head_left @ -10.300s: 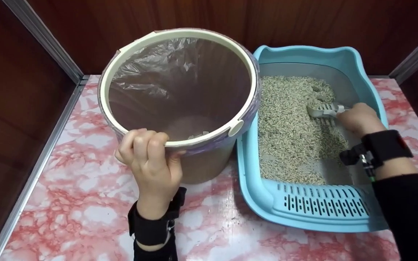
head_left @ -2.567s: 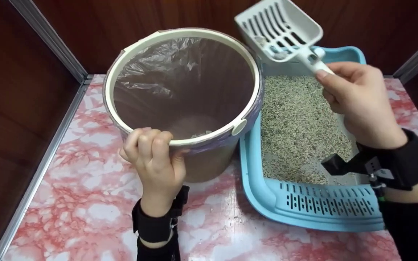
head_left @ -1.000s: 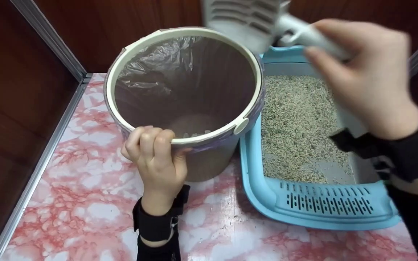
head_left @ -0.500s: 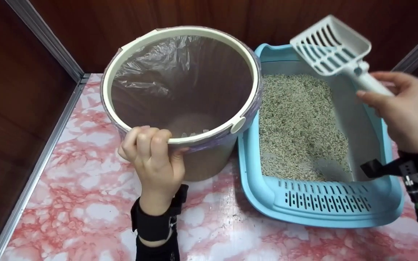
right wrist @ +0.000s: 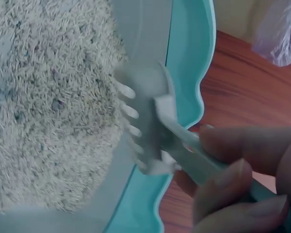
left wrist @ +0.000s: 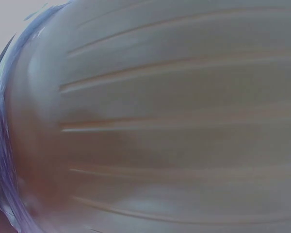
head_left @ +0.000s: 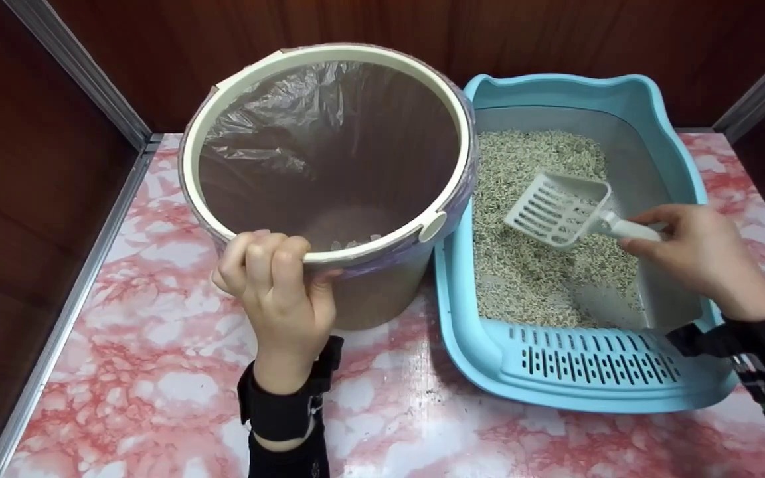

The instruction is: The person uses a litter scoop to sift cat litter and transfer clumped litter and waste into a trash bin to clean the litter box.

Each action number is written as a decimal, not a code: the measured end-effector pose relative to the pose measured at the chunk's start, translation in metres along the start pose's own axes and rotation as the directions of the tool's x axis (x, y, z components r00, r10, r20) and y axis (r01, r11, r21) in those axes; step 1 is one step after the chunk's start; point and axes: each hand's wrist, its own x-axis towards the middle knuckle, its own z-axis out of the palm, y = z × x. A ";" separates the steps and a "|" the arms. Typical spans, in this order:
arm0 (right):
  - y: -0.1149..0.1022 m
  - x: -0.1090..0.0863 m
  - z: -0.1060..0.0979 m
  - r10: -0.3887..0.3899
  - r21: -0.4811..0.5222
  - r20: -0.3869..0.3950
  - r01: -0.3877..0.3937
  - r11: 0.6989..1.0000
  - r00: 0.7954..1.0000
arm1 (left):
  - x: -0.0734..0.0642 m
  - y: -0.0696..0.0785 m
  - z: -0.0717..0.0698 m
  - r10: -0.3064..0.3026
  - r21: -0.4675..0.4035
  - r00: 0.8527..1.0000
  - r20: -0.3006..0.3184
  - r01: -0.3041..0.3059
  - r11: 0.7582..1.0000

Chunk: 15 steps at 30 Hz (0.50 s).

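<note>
My right hand (head_left: 701, 255) holds a pale grey slotted litter scoop (head_left: 558, 209) by its handle, over the litter (head_left: 522, 265) in the blue litter box (head_left: 455, 318). In the right wrist view the fingers (right wrist: 228, 182) wrap the handle, and the slotted head of the scoop (right wrist: 145, 116) shows edge-on above the litter. Litter shows through the slots, with no clump on the scoop. My left hand (head_left: 276, 292) grips the cream rim of a trash bin (head_left: 349, 255) lined with a thin plastic bag. The left wrist view is filled by the bin's ribbed outer wall (left wrist: 174, 111).
The bin stands against the left side of the litter box. A few small pale bits lie at the bottom inside the bin. Dark wooden panels (head_left: 555, 40) close off the back and sides. Red-and-white marbled flooring (head_left: 143, 372) lies in front, with scattered specks near the box.
The right hand has carried the scoop away from above the bin's right edge, then lowered it over the litter. Earlier small clumps sat on it. The left hand keeps gripping the rim.
</note>
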 end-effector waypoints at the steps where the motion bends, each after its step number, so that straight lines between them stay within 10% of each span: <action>1: -0.001 -0.001 -0.001 -0.003 -0.018 0.026 0.003 1.000 1.000 | 0.000 0.000 0.000 0.000 0.000 1.000 0.000 0.000 1.000; 15: -0.008 -0.010 -0.010 0.083 -0.111 0.316 -0.050 0.993 0.945 | 0.000 0.001 0.000 -0.005 -0.001 1.000 -0.001 0.005 1.000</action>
